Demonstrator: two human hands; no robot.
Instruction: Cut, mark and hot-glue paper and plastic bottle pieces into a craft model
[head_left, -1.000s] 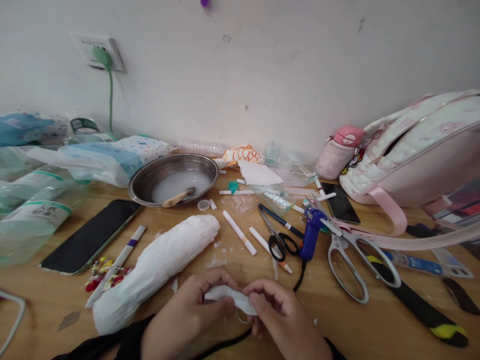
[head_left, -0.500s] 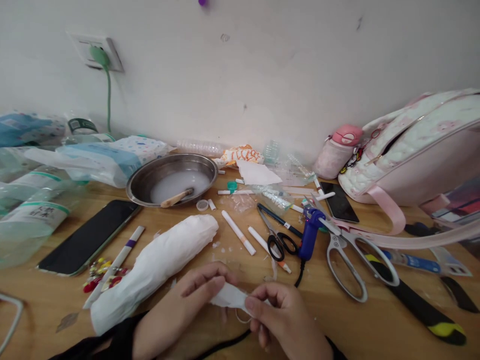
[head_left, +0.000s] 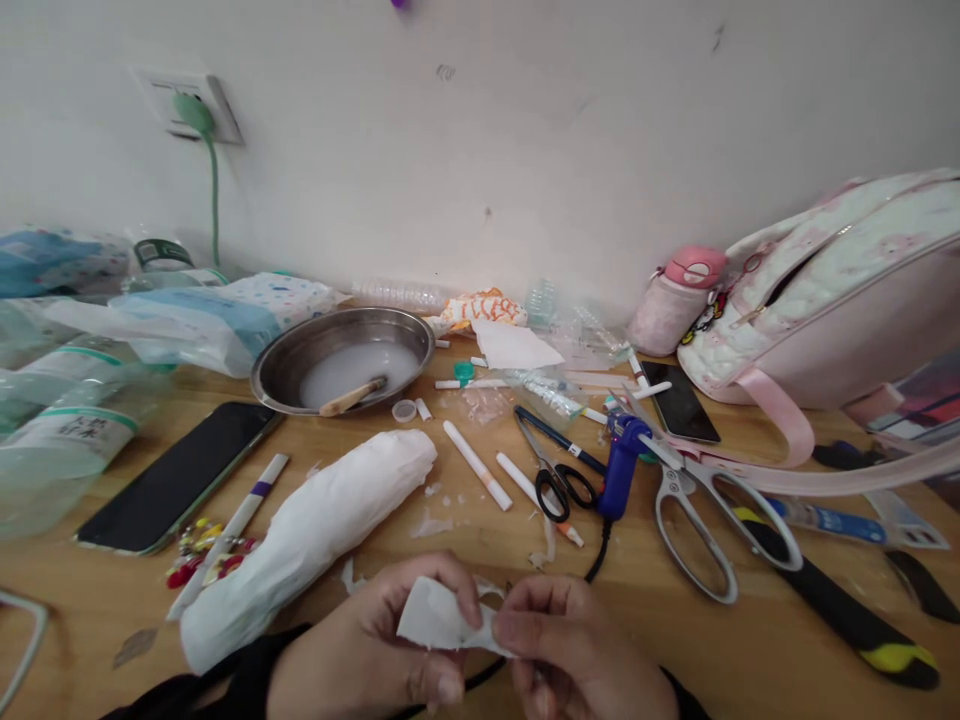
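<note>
Soft even daylight, bowed edges

The left hand [head_left: 375, 665] and right hand [head_left: 581, 655] are partly cut off by the bottom edge. Their fingers cover part of the white paper scrap [head_left: 433, 618] pinched between them, and the black cord [head_left: 598, 560] of the glue gun [head_left: 621, 468] vanishes behind the right hand. The pink-and-white backpack [head_left: 847, 290] runs off the right edge, the plastic bags [head_left: 56, 440] at the left are clipped and smeared with print too small to read, and only a sliver of a purple object [head_left: 397, 3] shows at the top edge.
</note>
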